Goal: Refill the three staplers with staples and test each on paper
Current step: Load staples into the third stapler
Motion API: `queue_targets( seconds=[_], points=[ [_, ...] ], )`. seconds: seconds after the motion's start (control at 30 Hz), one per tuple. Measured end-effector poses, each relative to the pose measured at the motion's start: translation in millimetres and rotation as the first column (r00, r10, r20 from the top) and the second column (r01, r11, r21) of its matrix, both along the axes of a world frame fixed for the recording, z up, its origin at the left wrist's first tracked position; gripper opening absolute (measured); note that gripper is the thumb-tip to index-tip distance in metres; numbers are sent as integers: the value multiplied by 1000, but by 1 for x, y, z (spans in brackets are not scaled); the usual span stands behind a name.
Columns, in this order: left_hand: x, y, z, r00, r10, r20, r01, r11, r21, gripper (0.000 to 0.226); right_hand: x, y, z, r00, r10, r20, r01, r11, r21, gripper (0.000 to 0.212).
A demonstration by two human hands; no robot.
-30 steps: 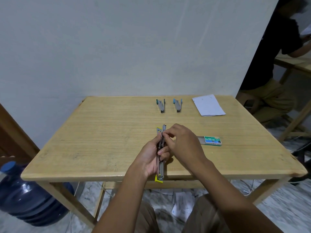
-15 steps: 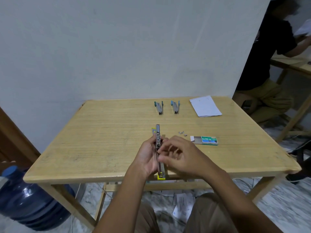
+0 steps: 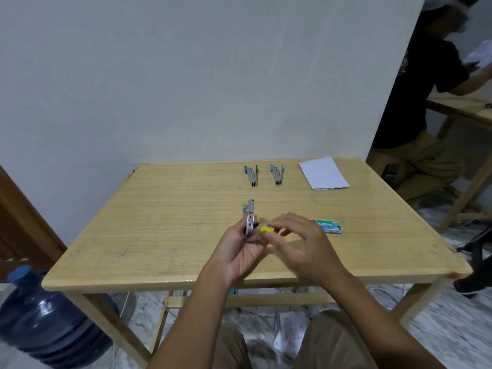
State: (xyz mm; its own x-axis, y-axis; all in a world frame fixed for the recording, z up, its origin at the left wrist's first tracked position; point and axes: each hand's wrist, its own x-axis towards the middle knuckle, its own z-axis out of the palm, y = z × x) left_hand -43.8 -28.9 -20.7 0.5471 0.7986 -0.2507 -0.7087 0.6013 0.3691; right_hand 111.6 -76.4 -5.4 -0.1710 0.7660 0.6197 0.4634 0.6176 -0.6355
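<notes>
My left hand [image 3: 237,251] grips a metal stapler with yellow trim [image 3: 249,217], held upright-ish over the table's middle. My right hand [image 3: 303,246] is beside it, blurred, with its fingers on the stapler's yellow end piece [image 3: 267,229]. Two blue-tipped staplers [image 3: 251,175] [image 3: 277,174] lie side by side at the far edge. A white paper sheet [image 3: 323,173] lies to their right. A green staple box [image 3: 328,226] lies just right of my right hand, partly hidden by it.
The wooden table [image 3: 159,235] stands against a pale wall. A blue water jug [image 3: 48,323] sits on the floor at the left. Papers litter the floor under the table. Another person [image 3: 426,115] sits at a second table on the right.
The stapler was lying stretched out open along my left hand; now it is folded shorter, its yellow end swung up to my right fingers. My right hand moved right and is blurred.
</notes>
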Motion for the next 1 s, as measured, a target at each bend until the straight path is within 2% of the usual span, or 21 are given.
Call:
queue_targets(
  seconds=[0.07,0.13,0.2,0.27,0.33,0.4,0.47,0.63,0.8,0.9,1.0],
  points=[
    [1,-4,3,995,-51,-88,59,995,86,36,-3,8,4,981,-89,-170,75,993,-86,7],
    [2,-5,3,983,-54,-175,79,987,140,36,-7,16,6,925,-188,-330,116,967,-225,5],
    [3,-6,4,976,-47,-212,86,980,180,33,-8,24,4,874,-266,-407,107,922,-373,10],
    [2,-6,3,974,-52,-221,98,974,203,28,-7,31,0,841,-271,-468,-14,854,-520,36],
    [2,-4,0,971,-72,-227,122,969,215,27,-7,34,-1,792,-220,-569,-228,758,-611,51],
    [1,-3,-3,967,-101,-233,153,964,218,26,-11,34,1,712,-172,-681,-420,673,-609,59],
    [0,-3,-5,967,-123,-225,174,959,223,26,-13,33,4,652,-161,-741,-502,641,-581,64],
    [-1,-3,-4,973,-155,-170,198,940,277,36,-15,33,9,616,-174,-768,-532,628,-569,46],
    [-1,-1,-6,973,-176,-151,213,937,276,35,-20,32,13,595,-189,-781,-530,639,-558,39],
    [-1,1,-9,972,-191,-137,223,932,284,32,-22,32,15,561,-257,-787,-520,631,-576,38],
    [-1,2,-11,969,-219,-112,243,922,302,32,-24,34,13,566,-290,-772,-499,625,-601,36]
  ],
)
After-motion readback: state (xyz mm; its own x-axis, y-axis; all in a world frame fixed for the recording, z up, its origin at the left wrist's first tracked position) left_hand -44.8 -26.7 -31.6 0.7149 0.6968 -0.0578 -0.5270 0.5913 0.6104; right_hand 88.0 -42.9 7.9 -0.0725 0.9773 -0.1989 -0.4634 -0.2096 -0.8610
